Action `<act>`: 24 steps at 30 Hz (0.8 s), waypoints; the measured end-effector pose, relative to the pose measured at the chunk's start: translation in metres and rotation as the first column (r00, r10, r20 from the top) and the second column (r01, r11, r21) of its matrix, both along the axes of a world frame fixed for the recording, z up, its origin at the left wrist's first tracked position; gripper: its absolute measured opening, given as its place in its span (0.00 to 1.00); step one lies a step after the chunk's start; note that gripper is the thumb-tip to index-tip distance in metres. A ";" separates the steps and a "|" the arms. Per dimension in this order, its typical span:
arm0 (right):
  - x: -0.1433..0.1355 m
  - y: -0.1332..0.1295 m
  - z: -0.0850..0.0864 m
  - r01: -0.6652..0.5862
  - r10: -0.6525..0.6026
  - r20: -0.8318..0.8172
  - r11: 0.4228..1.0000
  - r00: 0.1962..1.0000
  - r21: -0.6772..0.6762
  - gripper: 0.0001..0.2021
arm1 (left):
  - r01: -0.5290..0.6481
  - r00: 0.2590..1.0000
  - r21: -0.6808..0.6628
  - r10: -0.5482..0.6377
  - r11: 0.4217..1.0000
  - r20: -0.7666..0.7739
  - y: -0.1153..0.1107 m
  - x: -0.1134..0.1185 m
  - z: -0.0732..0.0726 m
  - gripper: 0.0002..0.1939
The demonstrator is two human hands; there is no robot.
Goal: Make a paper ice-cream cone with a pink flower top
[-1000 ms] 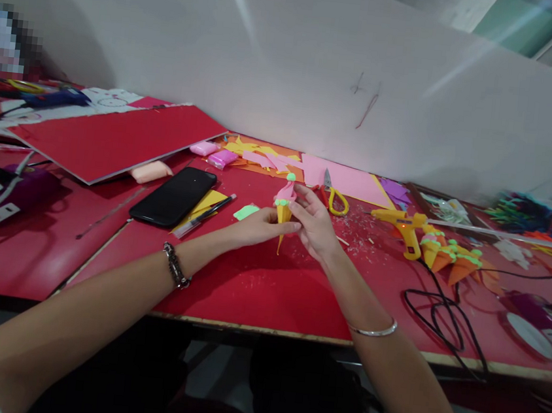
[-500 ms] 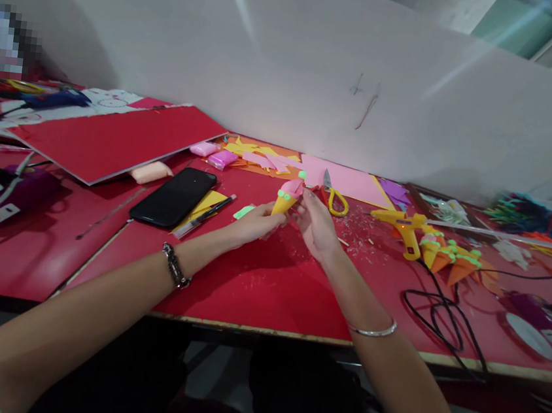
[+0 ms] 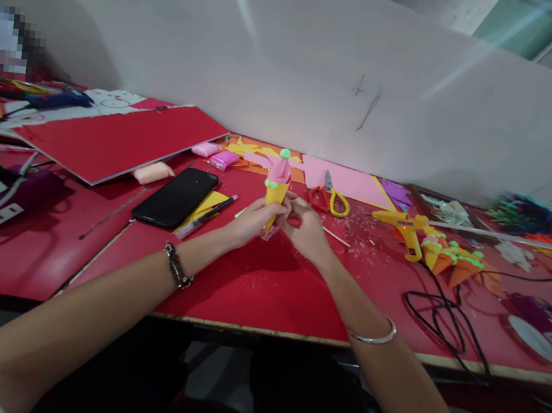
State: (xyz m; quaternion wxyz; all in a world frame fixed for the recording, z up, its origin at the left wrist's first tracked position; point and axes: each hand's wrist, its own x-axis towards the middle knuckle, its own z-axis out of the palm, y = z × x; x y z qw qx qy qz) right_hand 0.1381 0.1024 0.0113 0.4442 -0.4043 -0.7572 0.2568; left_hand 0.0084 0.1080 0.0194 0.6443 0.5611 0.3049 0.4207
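Observation:
Upright between my hands stands a yellow paper ice cream cone (image 3: 276, 195) with a pink swirl, a green ball on its tip and small green balls round its rim. The fingers of my left hand (image 3: 253, 220) are wrapped round its lower part. My right hand (image 3: 306, 225) is closed beside the cone, fingers bent against its right side; whether they grip the cone cannot be made out. A thin stick (image 3: 336, 236) lies on the red table just right of my right hand.
Scissors (image 3: 330, 200) lie behind my right hand. Right of them are a yellow glue gun (image 3: 403, 230), its black cord, and several finished cones (image 3: 451, 258). A phone (image 3: 175, 197) and a pen (image 3: 206, 215) lie left. A red board (image 3: 120, 137) leans at the back left.
The cone has turned from tilted to upright and shifted slightly left. My right hand has come down from the swirl to the cone's lower side.

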 end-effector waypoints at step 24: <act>0.003 0.008 -0.007 -0.010 -0.028 -0.251 0.989 0.968 -0.148 0.07 | 0.046 0.987 0.068 -0.035 0.997 -0.156 0.000 0.000 -0.005 0.05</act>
